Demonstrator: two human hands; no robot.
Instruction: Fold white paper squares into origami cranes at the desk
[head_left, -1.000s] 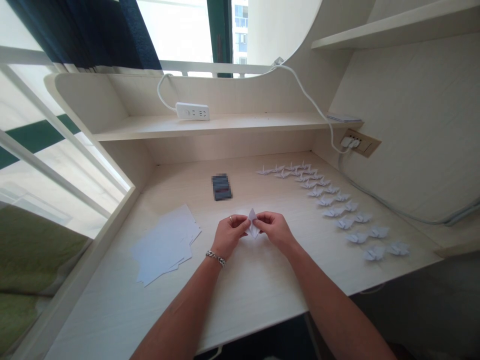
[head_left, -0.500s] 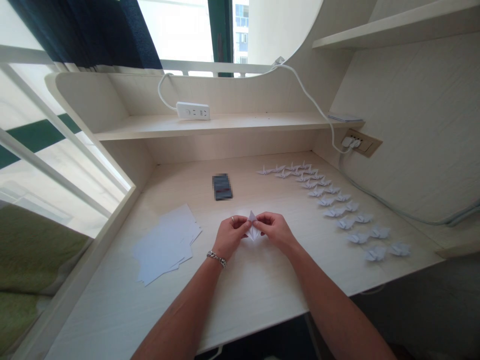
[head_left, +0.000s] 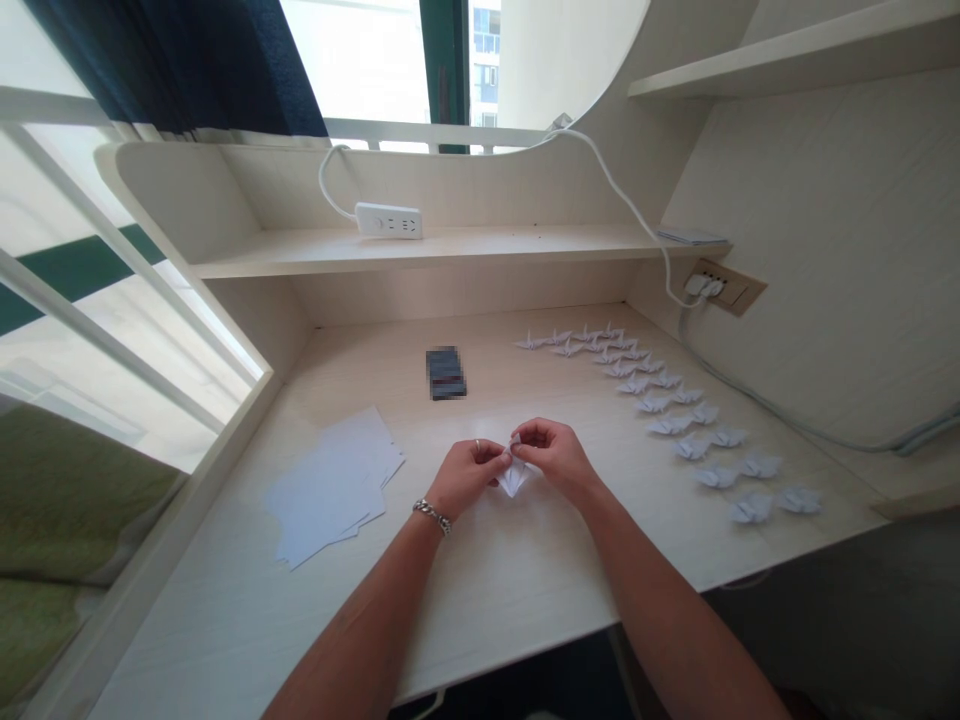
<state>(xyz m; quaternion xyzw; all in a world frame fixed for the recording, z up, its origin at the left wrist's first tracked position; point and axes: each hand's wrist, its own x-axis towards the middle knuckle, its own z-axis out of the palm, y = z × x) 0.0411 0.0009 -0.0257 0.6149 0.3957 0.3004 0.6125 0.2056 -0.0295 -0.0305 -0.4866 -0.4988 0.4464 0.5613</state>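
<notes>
Both hands curled nearly shut around a folded white origami paper (head_left: 514, 476) above the middle of a pale wooden desk (head_left: 517, 590), the ringed left hand (head_left: 466, 478) pinching its side and the right hand (head_left: 553, 456) pinching its upper tip. A loose stack of white paper sheets (head_left: 330, 490) lay just left of the left hand, a curving line of origami cranes (head_left: 660, 403) ran well to the right, and the desk's front edge (head_left: 600, 622) lay well short of the hands
</notes>
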